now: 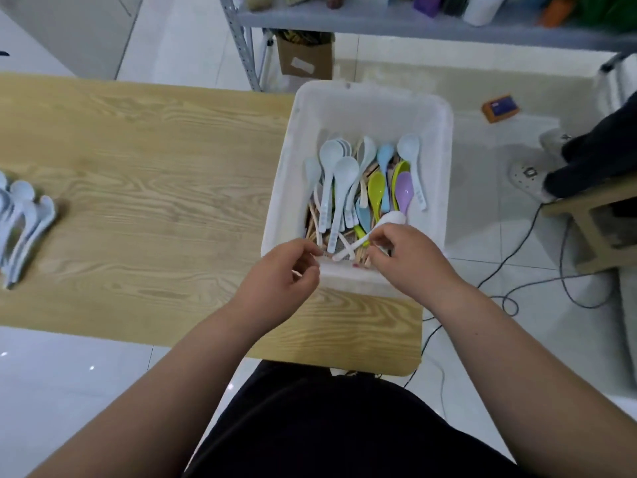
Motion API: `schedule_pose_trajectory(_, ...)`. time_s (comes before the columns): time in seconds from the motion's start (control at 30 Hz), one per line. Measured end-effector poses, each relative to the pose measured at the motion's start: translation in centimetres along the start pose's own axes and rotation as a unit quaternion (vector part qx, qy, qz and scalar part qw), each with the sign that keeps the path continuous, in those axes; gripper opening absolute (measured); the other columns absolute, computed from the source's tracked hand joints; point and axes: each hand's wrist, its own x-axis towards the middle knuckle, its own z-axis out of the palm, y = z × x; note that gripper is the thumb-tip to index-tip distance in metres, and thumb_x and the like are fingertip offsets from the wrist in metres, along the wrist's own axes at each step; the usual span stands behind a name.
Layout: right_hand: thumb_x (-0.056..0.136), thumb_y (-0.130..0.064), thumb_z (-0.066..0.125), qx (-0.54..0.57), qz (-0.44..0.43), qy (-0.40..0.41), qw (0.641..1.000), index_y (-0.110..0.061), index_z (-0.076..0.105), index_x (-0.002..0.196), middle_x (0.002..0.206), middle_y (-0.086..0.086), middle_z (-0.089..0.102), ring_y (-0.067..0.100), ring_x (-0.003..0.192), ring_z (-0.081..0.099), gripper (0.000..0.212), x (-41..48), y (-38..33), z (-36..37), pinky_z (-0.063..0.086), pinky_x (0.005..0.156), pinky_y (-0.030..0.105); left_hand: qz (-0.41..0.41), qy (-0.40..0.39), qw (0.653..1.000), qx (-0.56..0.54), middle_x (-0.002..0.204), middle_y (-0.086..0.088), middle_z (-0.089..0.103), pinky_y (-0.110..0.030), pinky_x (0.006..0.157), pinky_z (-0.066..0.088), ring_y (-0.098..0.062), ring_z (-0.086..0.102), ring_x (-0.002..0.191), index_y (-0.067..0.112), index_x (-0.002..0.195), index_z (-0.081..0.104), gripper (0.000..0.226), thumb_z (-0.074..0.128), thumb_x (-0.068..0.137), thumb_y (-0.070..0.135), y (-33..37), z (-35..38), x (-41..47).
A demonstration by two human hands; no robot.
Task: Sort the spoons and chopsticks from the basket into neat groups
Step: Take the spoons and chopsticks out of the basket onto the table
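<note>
A white plastic basket point(372, 105) stands on the right end of a wooden table point(144, 174). Inside lie several pale blue spoons point(332, 167), green spoons point(376, 193), a purple spoon point(404, 191) and wooden chopsticks point(313, 220) underneath. My right hand point(410, 260) pinches the handle of a white spoon point(386, 224), lifted at the basket's near edge. My left hand point(286, 281) hovers at the near left corner of the basket, fingers curled, with nothing clearly in it. A pile of pale blue spoons point(24, 222) lies at the table's left edge.
A metal shelf rack point(379, 19) and a cardboard box point(305, 56) stand behind the table. Cables point(510, 270) trail on the tiled floor to the right, near an orange device point(501, 108), a wooden stool point(593, 222) and another person's shoes point(527, 174).
</note>
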Motion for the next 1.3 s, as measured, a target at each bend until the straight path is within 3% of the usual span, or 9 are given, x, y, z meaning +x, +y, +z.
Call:
schedule_pose_trajectory(0.13, 0.095, -0.018, 0.052, -0.205, -0.007, 0.060, 0.977, -0.011, 0.053, 0.134, 0.135, 0.014, 0.049, 0.034, 0.126, 0.047, 0.039, 4.5, -0.8, -0.2, 0.043, 0.091, 0.038, 0.024, -0.010, 0.993, 0.116, 0.112, 0.003, 0.060, -0.028, 0.075, 0.047, -0.007, 0.058, 0.085, 0.020, 0.128, 0.054, 0.035, 0.058, 0.093, 0.020, -0.5, 0.2, 7.3)
schedule_pose_trajectory(0.27, 0.098, -0.012, 0.043, -0.457, 0.032, -0.006, 0.889, 0.002, 0.030, 0.149, 0.160, 0.029, 0.016, 0.048, 0.149, 0.009, 0.054, 9.2, -1.3, -0.5, 0.019, 0.118, 0.055, -0.036, -0.025, 0.966, 0.255, 0.119, -0.014, 0.054, -0.036, 0.073, 0.041, -0.032, 0.060, 0.101, 0.006, 0.129, 0.044, 0.038, 0.055, 0.095, 0.018, -1.3, 2.2, 14.2)
schedule_pose_trajectory(0.43, 0.095, -0.031, 0.059, -0.550, 0.088, -0.075, 0.827, 0.003, 0.035, 0.147, 0.149, 0.022, 0.030, 0.041, 0.138, 0.032, 0.067, 11.4, 0.2, -1.7, 0.027, 0.115, 0.046, -0.075, -0.037, 0.945, 0.315, 0.120, -0.017, 0.059, -0.035, 0.072, 0.044, -0.032, 0.065, 0.101, 0.003, 0.134, 0.034, 0.047, 0.058, 0.097, 0.018, -2.4, 4.1, 18.1)
schedule_pose_trajectory(0.67, 0.088, 0.004, 0.056, -0.373, 0.064, 0.050, 0.924, 0.003, 0.043, 0.133, 0.138, 0.025, 0.037, 0.038, 0.113, 0.047, 0.047, 10.8, -0.3, -2.0, 0.044, 0.080, 0.041, -0.107, -0.051, 0.963, 0.241, 0.090, -0.005, 0.056, -0.035, 0.066, 0.040, -0.029, 0.061, 0.085, 0.004, 0.134, 0.031, 0.055, 0.063, 0.092, 0.020, -2.1, 3.9, 18.5)
schedule_pose_trajectory(0.8, 0.085, 0.006, 0.056, -0.147, 0.119, 0.116, 0.975, -0.002, 0.050, 0.127, 0.135, 0.016, 0.038, 0.034, 0.092, 0.060, 0.043, 9.1, -0.4, -1.4, 0.047, 0.067, 0.037, -0.137, -0.034, 0.973, 0.181, 0.128, -0.018, 0.050, -0.030, 0.076, 0.040, -0.033, 0.058, 0.107, 0.001, 0.137, 0.030, 0.051, 0.057, 0.094, 0.007, -1.7, 4.9, 17.7)
schedule_pose_trajectory(0.97, 0.097, -0.016, 0.055, -0.025, 0.150, 0.138, 0.979, -0.012, 0.061, 0.112, 0.125, 0.007, 0.043, 0.021, 0.082, 0.058, 0.017, 5.6, 0.4, 1.6, 0.044, 0.081, 0.028, -0.143, 0.011, 0.981, 0.134, 0.136, -0.021, 0.038, -0.034, 0.089, 0.039, -0.035, 0.049, 0.116, -0.001, 0.136, 0.031, 0.047, 0.053, 0.098, 0.017, -1.6, 7.1, 16.7)
schedule_pose_trajectory(1.03, 0.095, -0.017, 0.058, 0.001, 0.167, 0.126, 0.978, -0.015, 0.056, 0.116, 0.124, 0.008, 0.044, 0.019, 0.080, 0.056, 0.022, 4.7, 1.0, 2.4, 0.044, 0.078, 0.029, -0.138, 0.040, 0.980, 0.135, 0.133, -0.020, 0.036, -0.028, 0.095, 0.038, -0.025, 0.046, 0.110, -0.001, 0.140, 0.034, 0.052, 0.053, 0.102, 0.029, -1.6, 7.4, 16.7)
schedule_pose_trajectory(1.17, 0.090, -0.014, 0.063, 0.065, 0.170, 0.113, 0.977, -0.021, 0.043, 0.134, 0.128, 0.009, 0.045, 0.011, 0.078, 0.048, 0.049, 4.0, 1.7, 2.8, 0.042, 0.065, 0.025, -0.126, 0.047, 0.979, 0.150, 0.136, -0.020, 0.040, -0.014, 0.061, 0.024, -0.001, 0.020, 0.068, 0.019, 0.137, 0.037, 0.050, 0.059, 0.092, 0.019, -0.8, 6.8, 16.2)
schedule_pose_trajectory(1.3, 0.089, -0.011, 0.062, 0.097, 0.190, 0.085, 0.973, -0.025, 0.026, 0.149, 0.124, 0.007, 0.050, 0.014, 0.077, 0.054, 0.072, 3.7, 2.0, 2.9, 0.038, 0.050, 0.023, -0.133, 0.028, 0.974, 0.180, 0.128, -0.020, 0.041, -0.031, 0.086, 0.038, -0.027, 0.047, 0.103, 0.018, 0.137, 0.051, 0.036, 0.042, 0.102, 0.021, -0.6, 7.1, 15.3)
